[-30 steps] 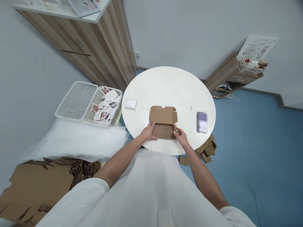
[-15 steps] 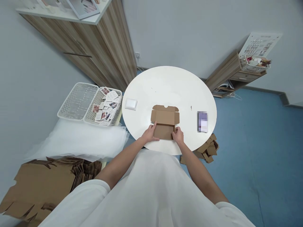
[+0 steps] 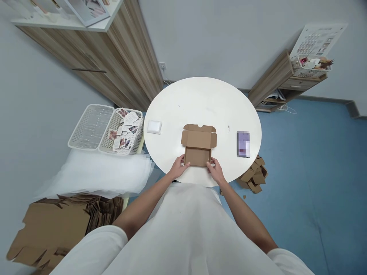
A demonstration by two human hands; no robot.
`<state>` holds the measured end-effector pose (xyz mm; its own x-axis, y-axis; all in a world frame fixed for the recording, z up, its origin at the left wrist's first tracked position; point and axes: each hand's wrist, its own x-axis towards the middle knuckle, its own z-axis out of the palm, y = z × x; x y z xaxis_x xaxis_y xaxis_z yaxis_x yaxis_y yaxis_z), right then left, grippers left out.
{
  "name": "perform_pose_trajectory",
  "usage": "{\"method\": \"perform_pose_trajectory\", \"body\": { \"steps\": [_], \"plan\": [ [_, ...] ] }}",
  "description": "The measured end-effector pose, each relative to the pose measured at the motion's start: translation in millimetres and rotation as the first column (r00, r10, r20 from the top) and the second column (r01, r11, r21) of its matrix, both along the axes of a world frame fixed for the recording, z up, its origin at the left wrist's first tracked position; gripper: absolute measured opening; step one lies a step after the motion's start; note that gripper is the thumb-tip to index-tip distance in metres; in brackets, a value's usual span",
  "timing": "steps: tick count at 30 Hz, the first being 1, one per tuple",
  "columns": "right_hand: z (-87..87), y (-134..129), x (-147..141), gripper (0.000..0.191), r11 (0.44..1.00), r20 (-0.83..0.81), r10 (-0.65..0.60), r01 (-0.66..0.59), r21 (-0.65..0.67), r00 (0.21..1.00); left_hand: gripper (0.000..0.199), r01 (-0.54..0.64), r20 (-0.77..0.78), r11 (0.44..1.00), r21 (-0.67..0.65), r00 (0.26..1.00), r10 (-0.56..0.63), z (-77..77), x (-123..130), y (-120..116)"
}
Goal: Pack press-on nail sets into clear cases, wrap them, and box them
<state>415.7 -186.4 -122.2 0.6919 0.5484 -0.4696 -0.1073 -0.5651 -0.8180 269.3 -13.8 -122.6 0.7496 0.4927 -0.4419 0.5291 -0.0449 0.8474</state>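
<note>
A brown cardboard box [image 3: 197, 156] lies on the white round table [image 3: 206, 99] in front of me. Its lid [image 3: 198, 139] is folded back away from me, side flaps spread, and the tray part looks bare inside. My left hand [image 3: 179, 168] grips the near left corner, thumb on the front edge and fingers along the side. At the near right corner my right hand [image 3: 215, 169] holds the box the same way.
On the table are a small white packet [image 3: 154, 126] at left and a blurred purple item [image 3: 243, 144] at right. White baskets [image 3: 103, 149], one with cards, translucent sheets [image 3: 100, 172] and flat cardboard [image 3: 54, 225] are left. Cardboard pieces [image 3: 255, 175] lie on the floor at right.
My left hand has slid from the box's left side to its near left corner. My right thumb now rests on the near right corner. The right side wall now looks straighter.
</note>
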Motion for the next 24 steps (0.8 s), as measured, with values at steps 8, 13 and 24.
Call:
{"method": "perform_pose_trajectory", "body": {
  "steps": [8, 13, 24],
  "plan": [
    [-14.5, 2.9, 25.5, 0.064, 0.999, 0.109, -0.024, 0.019, 0.049, 0.994, 0.06, 0.016, 0.029, 0.997, 0.076, 0.999, -0.019, 0.7, 34.9, -2.5],
    [-20.2, -1.3, 28.0, 0.066, 0.999, 0.071, 0.021, -0.024, 0.048, 0.997, 0.07, -0.004, 0.026, 0.999, 0.047, 1.0, 0.003, -5.7, 33.6, -3.5],
    [8.4, 0.8, 0.3, 0.043, 0.991, 0.438, -0.131, 0.128, 0.036, 0.889, 0.052, -0.069, 0.01, 0.995, 0.068, 0.998, 0.069, -8.1, 10.6, 8.4]
  ]
}}
